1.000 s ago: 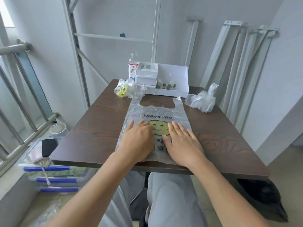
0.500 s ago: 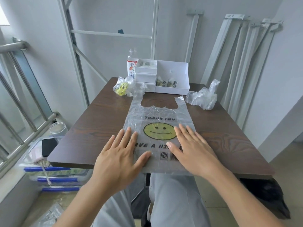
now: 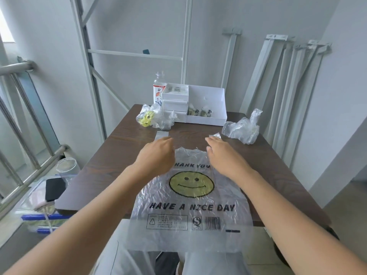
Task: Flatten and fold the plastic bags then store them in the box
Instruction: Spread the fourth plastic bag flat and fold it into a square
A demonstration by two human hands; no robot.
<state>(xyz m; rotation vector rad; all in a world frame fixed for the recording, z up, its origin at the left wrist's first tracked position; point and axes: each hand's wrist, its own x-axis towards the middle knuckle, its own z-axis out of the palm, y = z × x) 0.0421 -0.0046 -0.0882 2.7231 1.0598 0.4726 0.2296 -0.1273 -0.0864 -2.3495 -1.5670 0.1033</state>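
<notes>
Now, flatten the bag out toward its handles.
Your left hand curls at the left handle, grip hidden — I cannot tell; your right hand lies released, fingers straight on the right handle. The bag overhangs the tabletop at 6 o'clock — I'd slide it toward the box at 12 o'clock before folding.

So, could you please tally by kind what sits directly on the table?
Flat plastic bag: 1
Crumpled bag bundles, far left and far right: 2
White box: 1
Bottle: 1
Total: 5
</notes>
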